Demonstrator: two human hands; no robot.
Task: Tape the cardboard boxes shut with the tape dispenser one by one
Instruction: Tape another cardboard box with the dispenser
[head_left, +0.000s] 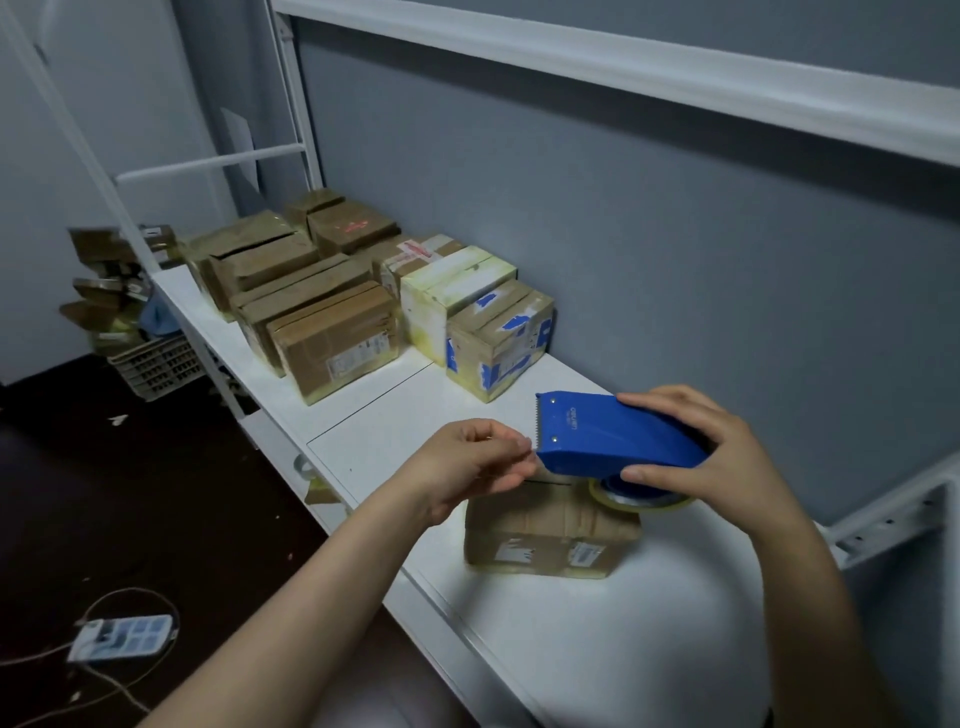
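One blue tape dispenser (618, 439) is held above one small cardboard box (553, 530), which sits alone on the near part of the white shelf (597, 639). The right hand (711, 462) wraps the dispenser's rear, thumb on top and fingers curled beneath it above the clear tape roll (641, 499). The left hand (475, 462) is at the serrated front edge, thumb and fingertips pinched together there; whether a tape end lies between them cannot be told. Farther along the shelf stands a cluster of roughly nine more boxes (332, 291), packed touching in two rows, one of them (498, 343) patched with blue tape. On the dark floor lie one white power strip (122, 636) and one plastic crate (156, 366).
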